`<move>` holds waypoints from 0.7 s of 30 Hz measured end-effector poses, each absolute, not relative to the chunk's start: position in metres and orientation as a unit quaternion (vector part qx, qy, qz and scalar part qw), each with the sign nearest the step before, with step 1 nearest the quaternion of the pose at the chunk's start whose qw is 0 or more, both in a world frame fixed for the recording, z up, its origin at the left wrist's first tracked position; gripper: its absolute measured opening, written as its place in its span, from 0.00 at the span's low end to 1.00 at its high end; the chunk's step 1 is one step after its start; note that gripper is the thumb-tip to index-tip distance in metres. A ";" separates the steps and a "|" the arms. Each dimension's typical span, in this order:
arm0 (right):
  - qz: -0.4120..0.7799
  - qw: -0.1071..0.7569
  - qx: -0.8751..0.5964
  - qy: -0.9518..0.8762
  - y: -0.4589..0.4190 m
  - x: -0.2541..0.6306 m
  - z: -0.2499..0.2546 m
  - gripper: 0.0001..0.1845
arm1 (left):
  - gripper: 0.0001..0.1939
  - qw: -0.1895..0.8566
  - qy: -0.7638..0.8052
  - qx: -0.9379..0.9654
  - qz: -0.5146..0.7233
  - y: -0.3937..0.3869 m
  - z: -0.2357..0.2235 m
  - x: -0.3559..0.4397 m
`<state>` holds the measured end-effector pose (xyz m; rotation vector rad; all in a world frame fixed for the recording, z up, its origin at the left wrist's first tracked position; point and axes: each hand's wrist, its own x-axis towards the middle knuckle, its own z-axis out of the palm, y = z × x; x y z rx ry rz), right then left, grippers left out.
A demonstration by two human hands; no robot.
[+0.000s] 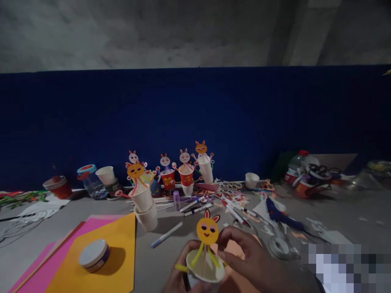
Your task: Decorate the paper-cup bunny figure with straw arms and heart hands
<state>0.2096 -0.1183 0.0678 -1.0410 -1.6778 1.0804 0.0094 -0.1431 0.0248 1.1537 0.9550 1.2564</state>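
Observation:
My left hand (pixel 180 270) is wrapped around a white paper cup (pixel 205 277) at the bottom centre, its mouth facing up. From the cup rises a stick with a round yellow paper animal face (pixel 207 230), which has upright ears, dark eyes and a small mouth. Yellow fuzzy strips (pixel 198 255) run down from the face into the cup, and short yellow ends stick out at both sides. Beside the face and the cup's right rim, my right hand (pixel 241 254) has thumb and fingers closed together. What lies between those fingertips is hidden.
Finished cup puppets (pixel 186 177) stand along the blue wall. A white-lidded jar (pixel 94 255) rests on orange paper (pixel 124 244) to the left. Markers (pixel 167 235) and paper scraps lie mid-table. A blue glue gun (pixel 282 217) and a tape roll (pixel 278 245) are at right.

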 end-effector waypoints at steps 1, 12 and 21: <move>0.393 0.436 -0.422 -0.691 -0.121 0.209 0.070 0.03 | 0.28 0.548 0.415 0.496 0.530 -0.142 0.024 0.009; 0.270 0.612 -0.486 -0.563 -0.136 0.238 0.069 0.03 | 0.47 0.676 0.374 0.314 0.551 -0.133 0.015 0.003; 0.400 0.524 -0.514 -0.548 -0.150 0.239 0.024 0.11 | 0.50 0.688 0.385 0.186 0.586 -0.130 0.013 0.008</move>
